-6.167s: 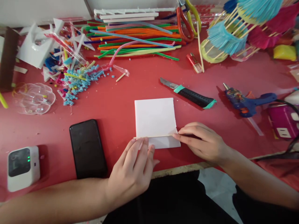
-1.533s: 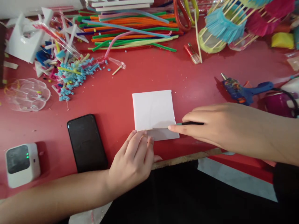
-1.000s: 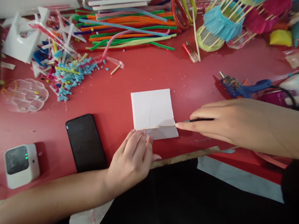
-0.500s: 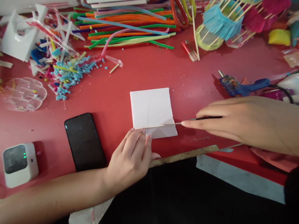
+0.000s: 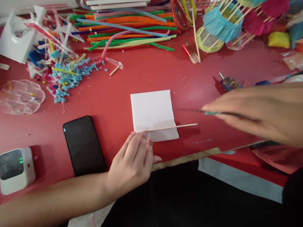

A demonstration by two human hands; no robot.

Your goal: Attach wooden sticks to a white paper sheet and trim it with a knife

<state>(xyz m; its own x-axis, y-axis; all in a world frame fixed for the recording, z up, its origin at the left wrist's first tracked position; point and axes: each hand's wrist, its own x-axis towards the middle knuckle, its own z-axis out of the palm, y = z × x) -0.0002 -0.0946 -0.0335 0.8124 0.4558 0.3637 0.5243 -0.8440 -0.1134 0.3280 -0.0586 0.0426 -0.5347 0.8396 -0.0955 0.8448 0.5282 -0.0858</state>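
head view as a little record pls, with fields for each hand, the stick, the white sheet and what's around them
left hand: fingertips at the left end of the stick, over the sheet's near left part
right hand: holding a knife, motion-blurred
stick: thin, pale, lying across the white sheet, reaching past its right edge
white sheet: squarish, on the red table
left of sheet: dark phone
back: coloured pipe cleaners
right: glue gun, partly hidden
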